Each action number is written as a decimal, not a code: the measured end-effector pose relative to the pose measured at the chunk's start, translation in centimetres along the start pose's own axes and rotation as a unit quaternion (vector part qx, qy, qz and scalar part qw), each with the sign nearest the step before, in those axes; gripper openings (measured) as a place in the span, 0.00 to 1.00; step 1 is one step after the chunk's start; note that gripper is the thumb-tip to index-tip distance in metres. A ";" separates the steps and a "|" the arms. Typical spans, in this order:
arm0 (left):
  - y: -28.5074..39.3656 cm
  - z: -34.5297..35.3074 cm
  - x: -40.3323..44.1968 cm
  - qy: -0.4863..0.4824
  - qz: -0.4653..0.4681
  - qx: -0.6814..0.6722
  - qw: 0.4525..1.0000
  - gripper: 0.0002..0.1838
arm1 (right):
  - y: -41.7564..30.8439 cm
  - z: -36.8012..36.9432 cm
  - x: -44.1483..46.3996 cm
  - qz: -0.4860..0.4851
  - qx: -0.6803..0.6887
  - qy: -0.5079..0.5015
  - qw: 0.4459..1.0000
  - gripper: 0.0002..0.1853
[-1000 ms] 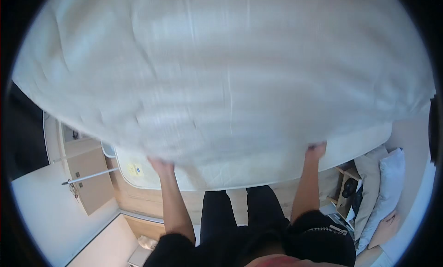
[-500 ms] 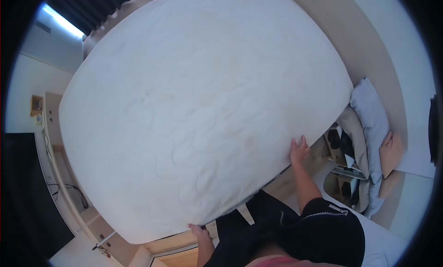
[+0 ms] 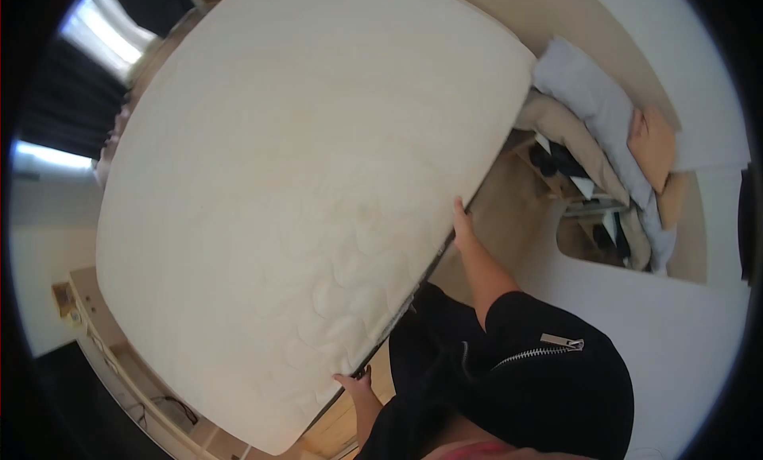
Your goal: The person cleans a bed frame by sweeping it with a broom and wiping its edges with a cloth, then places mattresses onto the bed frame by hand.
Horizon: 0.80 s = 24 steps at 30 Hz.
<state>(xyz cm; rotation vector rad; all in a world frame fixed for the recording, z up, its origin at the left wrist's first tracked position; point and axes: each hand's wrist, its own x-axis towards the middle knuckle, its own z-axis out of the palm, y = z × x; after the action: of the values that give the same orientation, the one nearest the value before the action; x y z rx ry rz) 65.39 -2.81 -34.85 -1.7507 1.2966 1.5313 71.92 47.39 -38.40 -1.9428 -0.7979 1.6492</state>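
A large cream-white quilted mattress (image 3: 302,142) fills most of the head view, its near edge running diagonally in front of my body. Toward the bottom, my left hand (image 3: 356,380) holds that edge, with part of it on the top face and other fingers at the dark side. Farther up the same edge, my right hand (image 3: 462,221) grips the mattress too, its lower fingers partly hidden by the side. Wrinkles and quilting lines show in the cover between and left of my hands.
Grey and beige pillows (image 3: 584,86) stand against the headboard at the right, near a tan box-like object (image 3: 653,150). Below them is an opening with dark items. A black screen (image 3: 79,396) and a low cabinet (image 3: 103,317) are at the left. Dark curtains (image 3: 67,94) hang behind.
The view has turned, and the mattress edge now slants more steeply. My right hand has gone from lying on the top face to the edge. My left hand stays at the edge.
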 end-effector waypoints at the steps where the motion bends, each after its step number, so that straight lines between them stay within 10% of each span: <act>1: -0.6 0.7 0.1 -0.067 0.005 -0.105 0.992 0.40 | -0.5 -0.1 -0.7 0.005 0.017 -0.023 1.000 0.60; 8: -4.5 5.0 -2.1 -0.282 0.054 -0.200 0.937 0.44 | -4.2 -1.2 1.2 0.011 0.000 -0.065 0.998 0.57; 24: -6.9 9.8 -2.4 -0.127 0.272 -0.308 0.903 0.50 | -8.2 -2.1 5.8 0.160 0.246 -0.264 0.919 0.23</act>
<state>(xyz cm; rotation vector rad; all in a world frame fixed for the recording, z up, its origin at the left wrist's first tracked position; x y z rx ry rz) 66.73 9.15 -36.74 -1.4857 1.3157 2.6250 73.52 57.40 -36.63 -1.3324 -0.1879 2.3475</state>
